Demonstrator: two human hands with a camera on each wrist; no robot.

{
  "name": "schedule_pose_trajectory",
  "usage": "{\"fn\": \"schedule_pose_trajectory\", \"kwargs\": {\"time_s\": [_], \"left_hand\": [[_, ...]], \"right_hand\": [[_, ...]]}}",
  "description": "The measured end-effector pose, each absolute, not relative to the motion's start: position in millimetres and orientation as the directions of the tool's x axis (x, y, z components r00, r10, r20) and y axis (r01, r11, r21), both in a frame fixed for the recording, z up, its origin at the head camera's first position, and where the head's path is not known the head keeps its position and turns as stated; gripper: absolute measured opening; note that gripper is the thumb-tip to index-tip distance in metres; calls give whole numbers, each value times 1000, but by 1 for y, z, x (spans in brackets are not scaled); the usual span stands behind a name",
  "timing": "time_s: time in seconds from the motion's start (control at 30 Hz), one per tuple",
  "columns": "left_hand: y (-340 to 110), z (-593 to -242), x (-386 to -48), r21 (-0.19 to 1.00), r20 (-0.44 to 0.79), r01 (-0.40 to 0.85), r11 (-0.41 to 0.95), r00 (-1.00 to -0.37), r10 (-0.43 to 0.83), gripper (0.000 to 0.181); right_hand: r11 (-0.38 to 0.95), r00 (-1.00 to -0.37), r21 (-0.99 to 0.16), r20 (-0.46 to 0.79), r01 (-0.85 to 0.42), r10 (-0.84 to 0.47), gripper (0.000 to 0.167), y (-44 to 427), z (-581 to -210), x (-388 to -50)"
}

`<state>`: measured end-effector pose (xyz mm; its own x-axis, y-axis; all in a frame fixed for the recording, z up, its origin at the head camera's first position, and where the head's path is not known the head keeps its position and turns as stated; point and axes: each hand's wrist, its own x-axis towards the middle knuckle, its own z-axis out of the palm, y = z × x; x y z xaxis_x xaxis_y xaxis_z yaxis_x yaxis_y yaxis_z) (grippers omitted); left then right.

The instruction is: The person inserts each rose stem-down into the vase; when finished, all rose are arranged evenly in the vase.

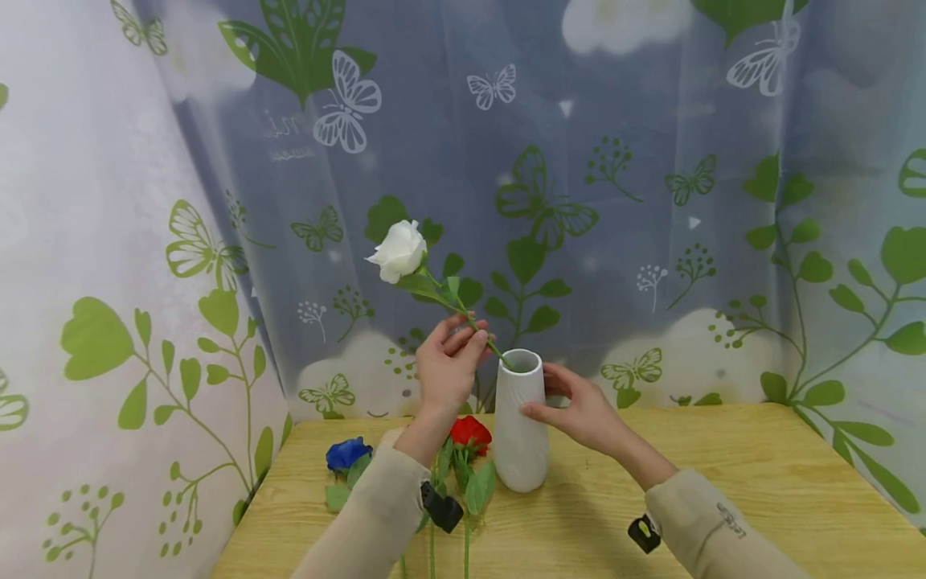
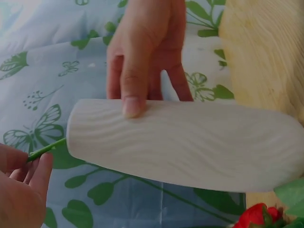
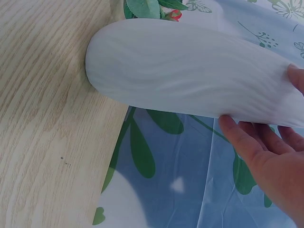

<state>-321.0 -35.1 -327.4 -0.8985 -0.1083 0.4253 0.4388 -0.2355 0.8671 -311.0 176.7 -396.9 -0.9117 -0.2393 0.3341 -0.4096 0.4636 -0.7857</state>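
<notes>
A patterned backdrop (image 1: 637, 121) borders the far edge of the wooden counter (image 1: 723, 482); open wood spreads right of the white vase (image 1: 522, 450). The vase stands upright, gripped by the right hand (image 1: 582, 410) between thumb and fingers. The white rose (image 1: 401, 252) slants, its stem pinched by the left hand (image 1: 450, 366), the tip at the vase's opening: insertion looks barely begun. The red rose (image 1: 470, 434) and blue rose (image 1: 347, 455), apparently left to place, lie left of the vase.
</notes>
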Motion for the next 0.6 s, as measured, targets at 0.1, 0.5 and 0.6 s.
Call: {"fn": "schedule_pose_trajectory", "kwargs": {"time_s": [0.1,0.5,0.6], "left_hand": [[-32,-335,-324,864,462,469,-183,-883,-83,31],[-29,-339,-328,847,530,531,-37,-847,-33,27],[-27,-337,-327,857,515,515,29,-857,9,24]], "right_hand": [[458,-913,-790,333,-408,-238,77,176,-397,-311],[453,-902,-781,349,-430,-255,74,177,-396,-309],[453,-907,-788,336,-418,-252,76,176,-395,-309]]}}
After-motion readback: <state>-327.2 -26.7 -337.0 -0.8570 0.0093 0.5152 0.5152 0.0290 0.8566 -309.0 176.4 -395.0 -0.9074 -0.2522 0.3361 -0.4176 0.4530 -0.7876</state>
